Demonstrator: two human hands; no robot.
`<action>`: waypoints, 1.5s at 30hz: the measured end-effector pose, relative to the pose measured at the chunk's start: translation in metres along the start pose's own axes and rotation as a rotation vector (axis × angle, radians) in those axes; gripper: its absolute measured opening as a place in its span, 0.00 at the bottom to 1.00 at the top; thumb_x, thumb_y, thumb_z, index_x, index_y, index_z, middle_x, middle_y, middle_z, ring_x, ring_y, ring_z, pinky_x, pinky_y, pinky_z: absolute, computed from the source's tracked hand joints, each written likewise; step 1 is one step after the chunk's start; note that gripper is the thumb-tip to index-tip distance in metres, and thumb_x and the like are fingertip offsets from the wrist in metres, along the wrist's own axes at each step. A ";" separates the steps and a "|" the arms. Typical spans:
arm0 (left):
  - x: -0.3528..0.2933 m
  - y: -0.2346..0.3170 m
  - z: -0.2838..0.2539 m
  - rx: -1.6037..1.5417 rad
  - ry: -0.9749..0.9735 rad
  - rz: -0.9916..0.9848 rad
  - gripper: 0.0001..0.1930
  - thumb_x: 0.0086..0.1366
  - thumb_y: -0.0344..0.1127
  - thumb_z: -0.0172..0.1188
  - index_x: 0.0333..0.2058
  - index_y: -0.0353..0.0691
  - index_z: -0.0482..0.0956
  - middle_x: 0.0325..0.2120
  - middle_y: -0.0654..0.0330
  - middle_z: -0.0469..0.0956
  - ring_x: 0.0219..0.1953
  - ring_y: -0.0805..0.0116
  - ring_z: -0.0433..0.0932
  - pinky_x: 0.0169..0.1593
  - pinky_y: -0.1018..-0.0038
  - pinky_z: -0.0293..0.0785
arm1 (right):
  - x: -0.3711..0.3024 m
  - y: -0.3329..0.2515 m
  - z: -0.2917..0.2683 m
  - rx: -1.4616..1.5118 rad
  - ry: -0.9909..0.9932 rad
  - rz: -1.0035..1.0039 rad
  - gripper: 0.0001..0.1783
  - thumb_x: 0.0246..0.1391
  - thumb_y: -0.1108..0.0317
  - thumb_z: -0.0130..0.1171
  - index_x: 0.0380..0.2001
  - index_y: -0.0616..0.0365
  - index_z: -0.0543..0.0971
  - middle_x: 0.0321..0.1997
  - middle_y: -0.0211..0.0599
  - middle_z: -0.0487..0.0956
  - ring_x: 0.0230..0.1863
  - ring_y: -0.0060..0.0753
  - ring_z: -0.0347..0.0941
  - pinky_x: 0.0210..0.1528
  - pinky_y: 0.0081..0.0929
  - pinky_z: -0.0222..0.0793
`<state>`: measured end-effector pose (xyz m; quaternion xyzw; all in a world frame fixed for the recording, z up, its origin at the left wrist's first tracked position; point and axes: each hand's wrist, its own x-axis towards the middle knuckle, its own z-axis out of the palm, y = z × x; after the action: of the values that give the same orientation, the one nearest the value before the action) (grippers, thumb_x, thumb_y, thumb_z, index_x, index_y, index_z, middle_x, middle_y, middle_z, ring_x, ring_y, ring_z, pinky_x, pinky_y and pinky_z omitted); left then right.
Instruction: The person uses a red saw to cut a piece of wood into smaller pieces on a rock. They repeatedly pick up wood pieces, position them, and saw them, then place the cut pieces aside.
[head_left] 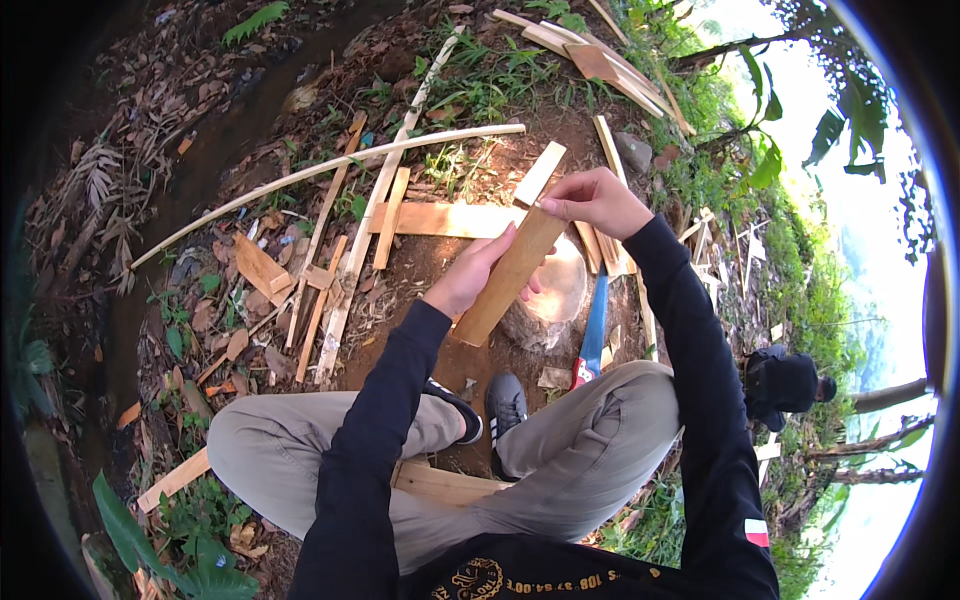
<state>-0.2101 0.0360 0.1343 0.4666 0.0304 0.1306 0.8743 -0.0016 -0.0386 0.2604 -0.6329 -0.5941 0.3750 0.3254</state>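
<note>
A short flat wooden board is held up at a slant in front of me. My left hand grips its left edge, thumb along the face and some fingertips showing past the other side. At its far end my right hand has thumb and fingers closed on the top corner. Beneath the board is a round tree stump with a pale cut top. Against the stump's right side stands a handsaw with a blue blade and red handle. A pale wooden strip shows just beyond the board.
A wider plank lies behind the stump. Long strips, including a curved one, and offcuts cover the leafy ground at left. More planks are piled at the far right. A person in dark clothes is off to the right.
</note>
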 end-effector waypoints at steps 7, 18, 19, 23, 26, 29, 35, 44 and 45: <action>-0.015 0.002 -0.010 -0.013 -0.007 -0.101 0.30 0.80 0.55 0.34 0.60 0.32 0.68 0.47 0.55 0.79 0.33 0.70 0.82 0.35 0.73 0.82 | 0.007 0.034 0.024 0.099 0.031 0.036 0.12 0.63 0.63 0.64 0.35 0.62 0.83 0.29 0.27 0.81 0.30 0.17 0.76 0.36 0.21 0.74; -0.023 -0.021 -0.021 -0.157 0.021 -0.120 0.31 0.80 0.56 0.34 0.63 0.35 0.66 0.47 0.57 0.79 0.33 0.70 0.81 0.34 0.72 0.82 | 0.023 0.074 0.041 0.191 0.299 0.089 0.08 0.65 0.69 0.60 0.40 0.64 0.81 0.30 0.31 0.82 0.30 0.20 0.78 0.35 0.24 0.76; -0.023 -0.020 -0.020 -0.167 0.023 -0.116 0.31 0.80 0.56 0.34 0.63 0.35 0.66 0.47 0.57 0.79 0.33 0.70 0.81 0.34 0.72 0.82 | 0.020 0.073 0.042 0.253 0.265 0.078 0.08 0.65 0.70 0.59 0.42 0.63 0.81 0.30 0.32 0.82 0.30 0.21 0.78 0.36 0.24 0.77; -0.024 -0.020 -0.024 -0.198 0.020 -0.114 0.31 0.79 0.57 0.34 0.64 0.35 0.65 0.48 0.57 0.78 0.33 0.71 0.82 0.34 0.72 0.82 | 0.014 0.053 0.048 0.269 0.182 0.178 0.12 0.68 0.63 0.57 0.45 0.59 0.81 0.34 0.27 0.81 0.36 0.18 0.76 0.41 0.22 0.77; -0.022 -0.022 -0.032 -0.177 -0.011 -0.147 0.31 0.79 0.57 0.34 0.64 0.36 0.65 0.49 0.56 0.78 0.33 0.71 0.82 0.34 0.73 0.82 | 0.012 0.055 0.047 0.232 0.065 0.179 0.15 0.68 0.57 0.59 0.43 0.59 0.82 0.34 0.25 0.81 0.35 0.17 0.76 0.43 0.23 0.78; -0.021 -0.026 -0.030 -0.174 -0.021 -0.172 0.31 0.79 0.56 0.34 0.65 0.37 0.64 0.48 0.56 0.78 0.33 0.71 0.82 0.33 0.72 0.82 | 0.009 0.065 0.044 0.200 -0.006 0.081 0.14 0.67 0.58 0.60 0.37 0.59 0.81 0.33 0.26 0.81 0.33 0.17 0.76 0.37 0.22 0.76; -0.023 -0.029 -0.029 -0.209 -0.071 -0.229 0.30 0.80 0.56 0.33 0.65 0.38 0.64 0.48 0.55 0.79 0.32 0.70 0.81 0.33 0.72 0.82 | 0.017 0.086 0.037 -0.046 0.197 0.051 0.10 0.65 0.64 0.60 0.34 0.61 0.80 0.27 0.31 0.80 0.27 0.21 0.77 0.29 0.24 0.72; -0.021 -0.040 -0.025 -0.128 0.094 -0.191 0.33 0.79 0.58 0.31 0.64 0.36 0.66 0.45 0.56 0.78 0.36 0.70 0.80 0.39 0.72 0.81 | -0.002 0.097 0.037 -0.081 0.075 0.168 0.24 0.67 0.48 0.55 0.54 0.55 0.76 0.46 0.37 0.80 0.42 0.30 0.82 0.42 0.27 0.78; -0.019 -0.040 -0.022 -0.114 0.129 -0.194 0.33 0.79 0.59 0.31 0.64 0.36 0.66 0.45 0.56 0.78 0.36 0.69 0.80 0.40 0.71 0.81 | -0.002 0.096 0.035 0.082 -0.005 0.287 0.28 0.69 0.43 0.51 0.56 0.55 0.75 0.45 0.36 0.80 0.42 0.31 0.82 0.43 0.27 0.78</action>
<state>-0.2241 0.0272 0.0875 0.4015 0.1240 0.0767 0.9042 0.0169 -0.0497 0.1609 -0.6965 -0.4824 0.4433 0.2927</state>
